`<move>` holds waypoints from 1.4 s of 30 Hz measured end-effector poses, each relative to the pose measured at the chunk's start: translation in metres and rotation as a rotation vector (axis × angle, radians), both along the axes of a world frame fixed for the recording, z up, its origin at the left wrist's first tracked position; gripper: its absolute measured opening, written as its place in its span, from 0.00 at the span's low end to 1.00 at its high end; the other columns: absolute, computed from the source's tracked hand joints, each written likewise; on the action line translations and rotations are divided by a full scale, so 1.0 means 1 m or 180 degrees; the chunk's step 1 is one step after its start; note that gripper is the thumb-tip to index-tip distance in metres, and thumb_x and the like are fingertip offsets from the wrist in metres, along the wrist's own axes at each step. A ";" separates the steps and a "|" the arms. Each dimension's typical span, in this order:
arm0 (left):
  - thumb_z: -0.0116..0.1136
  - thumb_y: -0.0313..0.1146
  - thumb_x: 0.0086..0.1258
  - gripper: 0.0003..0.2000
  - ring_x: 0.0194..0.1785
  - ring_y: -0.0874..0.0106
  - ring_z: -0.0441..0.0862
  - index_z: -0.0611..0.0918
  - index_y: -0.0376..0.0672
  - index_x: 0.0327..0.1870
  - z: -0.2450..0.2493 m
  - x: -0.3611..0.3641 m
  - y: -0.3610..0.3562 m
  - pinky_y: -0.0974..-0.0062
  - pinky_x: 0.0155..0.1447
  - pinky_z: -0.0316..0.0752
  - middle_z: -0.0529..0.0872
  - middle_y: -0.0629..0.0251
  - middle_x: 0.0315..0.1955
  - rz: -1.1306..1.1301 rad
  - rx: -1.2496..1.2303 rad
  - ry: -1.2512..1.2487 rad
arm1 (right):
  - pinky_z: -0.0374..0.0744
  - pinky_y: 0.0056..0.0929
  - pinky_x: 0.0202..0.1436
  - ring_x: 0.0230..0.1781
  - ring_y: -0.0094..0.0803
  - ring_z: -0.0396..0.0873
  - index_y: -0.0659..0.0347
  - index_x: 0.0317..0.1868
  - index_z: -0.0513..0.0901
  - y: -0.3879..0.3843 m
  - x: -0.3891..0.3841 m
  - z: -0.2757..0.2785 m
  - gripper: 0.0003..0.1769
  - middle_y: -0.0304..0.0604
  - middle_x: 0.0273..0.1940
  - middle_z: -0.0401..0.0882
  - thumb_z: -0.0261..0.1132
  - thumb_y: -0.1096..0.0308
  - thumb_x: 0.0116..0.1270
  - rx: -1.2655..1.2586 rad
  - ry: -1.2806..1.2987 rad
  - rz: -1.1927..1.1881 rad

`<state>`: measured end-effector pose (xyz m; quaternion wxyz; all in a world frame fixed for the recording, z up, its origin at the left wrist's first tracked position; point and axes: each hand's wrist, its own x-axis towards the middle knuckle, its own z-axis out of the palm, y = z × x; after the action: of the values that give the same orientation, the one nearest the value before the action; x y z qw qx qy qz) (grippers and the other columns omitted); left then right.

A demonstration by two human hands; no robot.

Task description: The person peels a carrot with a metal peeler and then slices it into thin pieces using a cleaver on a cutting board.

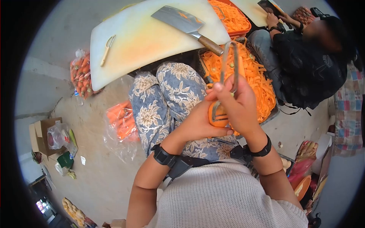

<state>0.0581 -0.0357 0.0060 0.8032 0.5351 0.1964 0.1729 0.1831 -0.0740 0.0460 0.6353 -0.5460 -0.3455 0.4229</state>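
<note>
My left hand is wrapped around a carrot above my lap, its thick end facing me. My right hand grips a metal peeler, whose long looped handle sticks up past my fingers. Dark metal strips, apparently the peeler's head, lie against the carrot. Beneath and beyond both hands stands a crate heaped with orange carrot peelings. Farther forward, a cleaver with a wooden handle rests on the white cutting board, its handle overhanging the edge. A second, pale-handled peeler lies on the board's left.
Bagged carrots stand left of the board, and another bag of carrots lies on the floor by my knee. A red tray of orange shreds sits ahead. At right, another person holds a knife over a board. A cardboard box is far left.
</note>
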 end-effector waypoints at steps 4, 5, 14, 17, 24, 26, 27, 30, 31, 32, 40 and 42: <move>0.72 0.27 0.48 0.37 0.50 0.74 0.80 0.68 0.36 0.63 -0.001 0.004 -0.002 0.73 0.54 0.75 0.82 0.64 0.47 0.0022 0.0128 0.0247 | 0.69 0.22 0.26 0.23 0.20 0.69 0.60 0.30 0.69 0.004 0.009 -0.012 0.19 0.36 0.23 0.72 0.70 0.60 0.63 -0.0343 -0.1083 0.0259; 0.70 0.27 0.48 0.35 0.49 0.73 0.81 0.68 0.36 0.62 -0.002 0.005 -0.002 0.72 0.54 0.75 0.83 0.64 0.44 -0.0049 0.0149 0.0412 | 0.67 0.22 0.24 0.22 0.19 0.67 0.60 0.29 0.69 0.004 0.009 -0.011 0.19 0.36 0.23 0.73 0.72 0.60 0.61 -0.0420 -0.1104 0.0218; 0.69 0.26 0.47 0.21 0.39 0.76 0.81 0.77 0.38 0.45 -0.013 0.011 -0.008 0.77 0.45 0.76 0.83 0.67 0.35 0.0088 0.1140 0.0374 | 0.74 0.20 0.28 0.26 0.19 0.77 0.59 0.27 0.68 0.004 0.022 -0.012 0.18 0.35 0.24 0.75 0.71 0.64 0.63 -0.0609 -0.0393 0.0609; 0.69 0.28 0.46 0.22 0.40 0.75 0.82 0.77 0.37 0.45 -0.014 0.013 -0.009 0.76 0.47 0.76 0.83 0.67 0.35 0.0117 0.1073 0.0458 | 0.78 0.20 0.31 0.28 0.22 0.81 0.58 0.27 0.67 0.004 0.022 -0.009 0.18 0.36 0.25 0.76 0.69 0.65 0.65 -0.0707 -0.0195 0.0610; 0.69 0.28 0.46 0.21 0.42 0.74 0.82 0.78 0.38 0.44 -0.017 0.012 -0.013 0.76 0.48 0.76 0.84 0.66 0.37 0.0211 0.0920 0.0245 | 0.81 0.25 0.34 0.26 0.31 0.84 0.59 0.32 0.68 0.004 0.020 -0.012 0.15 0.43 0.20 0.78 0.63 0.62 0.71 -0.0814 -0.0043 0.0622; 0.69 0.27 0.46 0.23 0.43 0.74 0.82 0.78 0.37 0.47 -0.020 0.011 -0.013 0.76 0.49 0.76 0.83 0.66 0.38 0.0158 0.1178 0.0346 | 0.81 0.25 0.35 0.26 0.31 0.84 0.59 0.32 0.67 0.003 0.019 -0.013 0.15 0.44 0.21 0.79 0.62 0.62 0.72 -0.0791 -0.0013 0.0558; 0.69 0.27 0.46 0.23 0.43 0.74 0.82 0.78 0.37 0.47 -0.019 0.012 -0.014 0.76 0.49 0.76 0.83 0.66 0.38 0.0158 0.1184 0.0347 | 0.81 0.25 0.35 0.26 0.31 0.84 0.59 0.32 0.67 0.002 0.019 -0.014 0.15 0.44 0.21 0.79 0.62 0.62 0.72 -0.0784 -0.0012 0.0558; 0.69 0.27 0.46 0.26 0.43 0.73 0.82 0.76 0.37 0.50 -0.018 0.012 -0.014 0.76 0.50 0.75 0.83 0.65 0.38 0.0340 0.1080 0.0243 | 0.81 0.26 0.35 0.26 0.32 0.84 0.59 0.32 0.67 0.002 0.018 -0.014 0.15 0.45 0.21 0.80 0.61 0.62 0.72 -0.0731 0.0228 0.0473; 0.69 0.27 0.46 0.26 0.43 0.73 0.82 0.76 0.37 0.51 -0.019 0.012 -0.013 0.76 0.50 0.75 0.83 0.65 0.38 0.0247 0.0996 0.0293 | 0.81 0.26 0.35 0.27 0.32 0.84 0.59 0.32 0.67 0.002 0.018 -0.014 0.15 0.46 0.22 0.80 0.61 0.62 0.72 -0.0701 0.0198 0.0452; 0.69 0.27 0.46 0.27 0.43 0.73 0.81 0.75 0.37 0.51 -0.019 0.012 -0.013 0.76 0.51 0.75 0.84 0.65 0.38 0.0153 0.0908 0.0341 | 0.81 0.27 0.36 0.27 0.32 0.84 0.59 0.32 0.67 0.001 0.019 -0.014 0.15 0.47 0.22 0.81 0.61 0.62 0.72 -0.0675 0.0167 0.0429; 0.69 0.28 0.46 0.26 0.43 0.74 0.82 0.76 0.39 0.50 -0.007 0.007 -0.014 0.75 0.50 0.75 0.84 0.66 0.39 0.0139 0.1020 0.0351 | 0.80 0.23 0.33 0.26 0.29 0.84 0.61 0.33 0.68 -0.007 0.018 -0.013 0.15 0.49 0.27 0.83 0.62 0.62 0.72 -0.0647 -0.0373 0.0317; 0.69 0.28 0.46 0.25 0.43 0.74 0.82 0.77 0.39 0.50 -0.007 0.007 -0.016 0.75 0.50 0.75 0.84 0.66 0.38 0.0275 0.1168 0.0241 | 0.80 0.22 0.32 0.26 0.28 0.84 0.61 0.33 0.68 -0.009 0.016 -0.011 0.14 0.49 0.28 0.83 0.62 0.62 0.72 -0.0707 -0.0383 0.0349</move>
<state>0.0654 -0.0522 -0.0014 0.6760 0.6698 0.2144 0.2199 0.1995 -0.0831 0.0352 0.5251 -0.6177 -0.3633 0.4591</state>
